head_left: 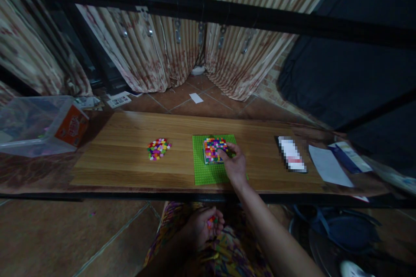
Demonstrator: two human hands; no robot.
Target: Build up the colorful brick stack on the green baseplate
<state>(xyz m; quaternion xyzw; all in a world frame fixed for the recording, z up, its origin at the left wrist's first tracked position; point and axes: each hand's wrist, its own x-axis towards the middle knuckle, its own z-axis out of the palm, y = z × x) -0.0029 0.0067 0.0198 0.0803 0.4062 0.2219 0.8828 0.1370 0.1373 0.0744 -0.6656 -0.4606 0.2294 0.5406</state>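
Over my lap, my left hand [203,227] is cupped, palm up, around a small heap of colourful toy bricks [212,221]. On the table lies a green studded baseplate [201,176]. A square block of many-coloured toy bricks [211,149] is built up on its upper middle part. My right hand [236,164] reaches over the block's right side, thumb and fingers bent together at its surface. Whatever sits between those fingertips is too small and partly hidden to make out. Left of the baseplate, a loose pile of small toy bricks [158,149] rests on the wood.
The wooden tabletop [123,160] carries a phone [292,154] at the right, with white paper [329,165] beyond it. A clear plastic bin [35,125] stands at the far left. A dark metal bar [195,6] crosses above, before striped curtains [182,52].
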